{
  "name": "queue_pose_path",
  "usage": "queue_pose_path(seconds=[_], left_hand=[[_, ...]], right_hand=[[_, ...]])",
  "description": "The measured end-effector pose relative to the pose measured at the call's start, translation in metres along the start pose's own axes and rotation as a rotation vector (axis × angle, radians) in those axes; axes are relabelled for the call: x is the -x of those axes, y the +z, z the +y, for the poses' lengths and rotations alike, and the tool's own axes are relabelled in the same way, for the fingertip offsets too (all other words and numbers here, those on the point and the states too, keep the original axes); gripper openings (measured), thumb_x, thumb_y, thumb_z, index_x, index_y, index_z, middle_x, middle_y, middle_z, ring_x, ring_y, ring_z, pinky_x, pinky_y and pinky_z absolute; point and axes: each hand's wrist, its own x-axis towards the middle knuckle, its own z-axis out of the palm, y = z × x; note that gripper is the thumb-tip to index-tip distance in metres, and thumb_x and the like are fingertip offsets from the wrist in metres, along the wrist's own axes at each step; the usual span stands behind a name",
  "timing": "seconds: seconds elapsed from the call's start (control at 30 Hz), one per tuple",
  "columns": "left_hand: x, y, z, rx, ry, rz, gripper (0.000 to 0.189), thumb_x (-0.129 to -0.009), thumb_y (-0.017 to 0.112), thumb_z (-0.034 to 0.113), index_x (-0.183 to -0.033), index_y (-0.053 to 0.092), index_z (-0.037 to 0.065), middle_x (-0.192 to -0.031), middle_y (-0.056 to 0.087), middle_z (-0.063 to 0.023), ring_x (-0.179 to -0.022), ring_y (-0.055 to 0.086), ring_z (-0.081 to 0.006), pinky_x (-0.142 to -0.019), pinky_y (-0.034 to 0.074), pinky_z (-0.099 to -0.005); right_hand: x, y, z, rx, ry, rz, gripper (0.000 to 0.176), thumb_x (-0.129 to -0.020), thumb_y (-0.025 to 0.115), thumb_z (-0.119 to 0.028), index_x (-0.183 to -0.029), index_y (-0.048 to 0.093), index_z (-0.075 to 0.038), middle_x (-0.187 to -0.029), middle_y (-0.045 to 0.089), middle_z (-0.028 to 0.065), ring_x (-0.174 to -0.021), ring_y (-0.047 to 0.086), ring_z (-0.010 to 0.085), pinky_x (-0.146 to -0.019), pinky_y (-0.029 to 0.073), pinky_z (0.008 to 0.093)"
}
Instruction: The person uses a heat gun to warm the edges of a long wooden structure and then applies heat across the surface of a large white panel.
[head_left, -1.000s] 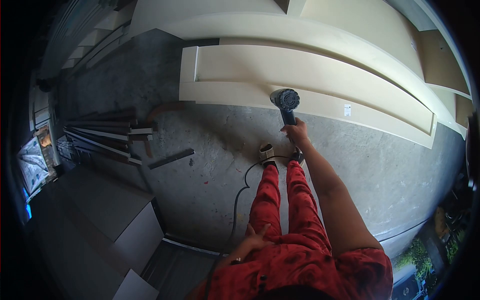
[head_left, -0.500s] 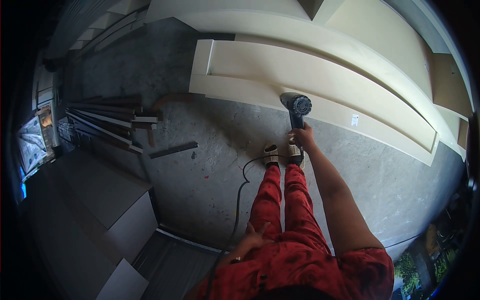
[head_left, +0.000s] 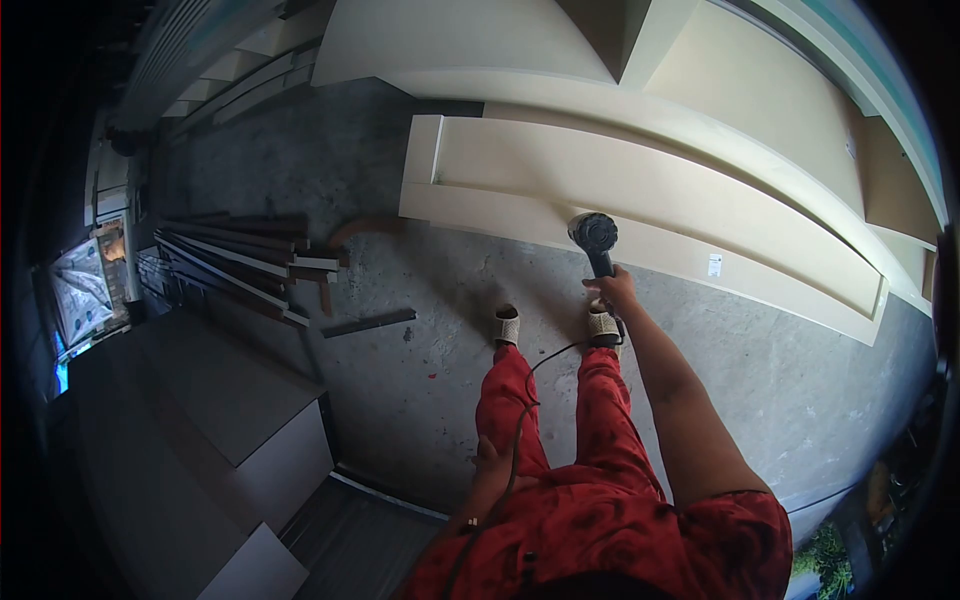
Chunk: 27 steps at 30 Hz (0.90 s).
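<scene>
My right hand [head_left: 614,288] is wrapped round the handle of a black heat gun or dryer [head_left: 596,236], whose round head lies over the near edge of a long cream panel [head_left: 560,165]. A small white label [head_left: 715,265] is on that panel. From the tool's handle a black cable [head_left: 529,390] hangs down across my left leg. My left hand [head_left: 492,464] rests near my left thigh beside the cable, with its fingers apart and nothing visibly held.
Several dark and white strips [head_left: 235,262] lie stacked on the concrete floor [head_left: 400,370] at the left, near one loose strip [head_left: 370,323]. Large grey boards [head_left: 180,390] stand lower left. Cream cabinet parts [head_left: 480,40] line the far side.
My left foot has moved left, so my feet are farther apart. The tool's head has tilted and sits slightly lower in view. My left hand has shifted a little, and the cable has swung right.
</scene>
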Motion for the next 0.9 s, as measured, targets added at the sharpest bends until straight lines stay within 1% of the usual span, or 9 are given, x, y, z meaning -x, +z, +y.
queue_pose_path(seconds=[0.07, 0.17, 0.27, 0.37, 0.47, 0.63, 0.7, 0.8, 0.9], left_hand=[[-0.017, -0.004, -0.012, -0.086, -0.046, -0.141, 0.112, -0.057, 0.073, 0.064, -0.144, 0.008, 0.035, -0.138, 0.0, -0.0434, -0.124, 0.017, -0.0636, -0.1, 0.026, -0.0618], [-0.045, -0.011, -0.045, -0.134, -0.083, -0.211, 0.118, -0.052, 0.074, 0.066, -0.144, 0.008, 0.034, -0.138, -0.003, -0.0439, -0.124, 0.015, -0.0648, -0.101, 0.025, -0.0618], [-0.046, -0.068, -0.058, -0.128, -0.112, -0.225, 0.119, -0.05, 0.074, 0.068, -0.144, 0.01, 0.034, -0.139, -0.005, -0.0432, -0.124, 0.014, -0.0647, -0.1, 0.026, -0.0615], [-0.052, -0.094, -0.088, -0.138, -0.058, -0.166, 0.115, -0.052, 0.074, 0.066, -0.144, 0.012, 0.035, -0.14, -0.006, -0.0412, -0.123, 0.016, -0.065, -0.1, 0.029, -0.061], [-0.051, -0.119, -0.099, -0.228, -0.061, -0.193, 0.115, -0.052, 0.073, 0.066, -0.143, 0.008, 0.038, -0.141, -0.006, -0.0393, -0.125, 0.02, -0.0607, -0.102, 0.029, -0.057], [-0.052, -0.147, -0.117, -0.259, -0.065, -0.245, 0.111, -0.055, 0.072, 0.065, -0.142, 0.008, 0.041, -0.142, -0.006, -0.0385, -0.124, 0.024, -0.0602, -0.1, 0.033, -0.0538], [-0.055, -0.149, -0.129, -0.244, -0.07, -0.28, 0.11, -0.056, 0.072, 0.065, -0.142, 0.008, 0.042, -0.142, -0.006, -0.0382, -0.123, 0.026, -0.0601, -0.1, 0.034, -0.0533], [-0.056, -0.151, -0.144, -0.227, -0.016, -0.23, 0.11, -0.056, 0.072, 0.066, -0.142, 0.007, 0.043, -0.142, -0.006, -0.038, -0.122, 0.027, -0.0602, -0.099, 0.035, -0.0534], [-0.053, -0.165, -0.143, -0.141, -0.05, -0.297, 0.104, -0.059, 0.074, 0.058, -0.142, 0.014, 0.04, -0.143, -0.005, -0.0357, -0.125, 0.02, -0.0609, -0.101, 0.033, -0.0541]], right_hand=[[-0.001, 0.002, 0.004, -0.02, -0.003, 0.01, 0.045, -0.06, 0.08, -0.023, -0.092, 0.056, -0.001, -0.067, 0.06, 0.0106, -0.051, 0.059, 0.0191, -0.048, 0.046, 0.0339], [-0.008, 0.005, 0.017, -0.024, -0.044, 0.047, 0.042, -0.059, 0.079, -0.02, -0.089, 0.057, -0.001, -0.067, 0.06, 0.0106, -0.052, 0.059, 0.0192, -0.048, 0.047, 0.0338], [-0.01, 0.018, 0.024, -0.071, -0.079, 0.079, 0.04, -0.056, 0.078, -0.018, -0.086, 0.057, -0.001, -0.068, 0.061, 0.0109, -0.053, 0.06, 0.0199, -0.049, 0.048, 0.0333], [-0.015, 0.053, 0.022, 0.066, -0.179, 0.2, 0.038, -0.054, 0.076, -0.017, -0.084, 0.058, -0.002, -0.068, 0.061, 0.0111, -0.053, 0.06, 0.0199, -0.049, 0.048, 0.0327], [0.004, 0.089, -0.013, -0.091, -0.105, 0.122, 0.037, -0.053, 0.076, -0.018, -0.082, 0.058, -0.003, -0.065, 0.06, 0.0108, -0.05, 0.059, 0.0192, -0.048, 0.047, 0.032], [0.007, 0.16, -0.065, -0.091, -0.07, 0.028, 0.037, -0.054, 0.075, -0.019, -0.083, 0.059, -0.003, -0.063, 0.06, 0.0092, -0.05, 0.059, 0.019, -0.049, 0.047, 0.0324], [-0.002, 0.189, -0.073, -0.09, -0.1, 0.007, 0.037, -0.053, 0.075, -0.019, -0.082, 0.059, -0.003, -0.064, 0.06, 0.0099, -0.051, 0.06, 0.0197, -0.051, 0.048, 0.0338], [-0.017, 0.223, -0.08, -0.034, -0.163, 0.023, 0.038, -0.053, 0.075, -0.021, -0.082, 0.06, -0.003, -0.067, 0.062, 0.0127, -0.057, 0.063, 0.024, -0.059, 0.049, 0.0368], [-0.021, 0.24, -0.085, 0.022, -0.183, 0.033, 0.039, -0.052, 0.075, -0.022, -0.083, 0.06, -0.003, -0.068, 0.063, 0.0137, -0.061, 0.064, 0.0262, -0.063, 0.049, 0.0382]])
